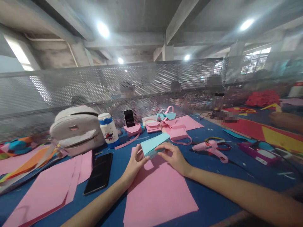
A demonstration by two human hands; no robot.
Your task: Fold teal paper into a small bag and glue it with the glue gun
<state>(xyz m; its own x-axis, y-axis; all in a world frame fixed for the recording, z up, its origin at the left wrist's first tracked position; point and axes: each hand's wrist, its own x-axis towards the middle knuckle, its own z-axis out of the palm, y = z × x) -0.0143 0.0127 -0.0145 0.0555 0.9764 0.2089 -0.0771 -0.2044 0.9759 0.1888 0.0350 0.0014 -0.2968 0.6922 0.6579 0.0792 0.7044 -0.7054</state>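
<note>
While light-blue folded paper (153, 145) sits raised over far end of pink sheet (161, 195) | left hand (136, 161) pinches its left end | right hand (174, 157) pinches its near right edge | black phone (99, 173) left, pink glue gun (210, 148) right | bottle (109, 130), backpack (77, 130) far left

Left grip (136, 161) and right grip (174, 156) close together, fingers (166, 146) bent, forearms (220, 183) aslant.

Left fingers (136, 152) and right fingers (168, 146) hold folded blue paper (152, 144).
</note>
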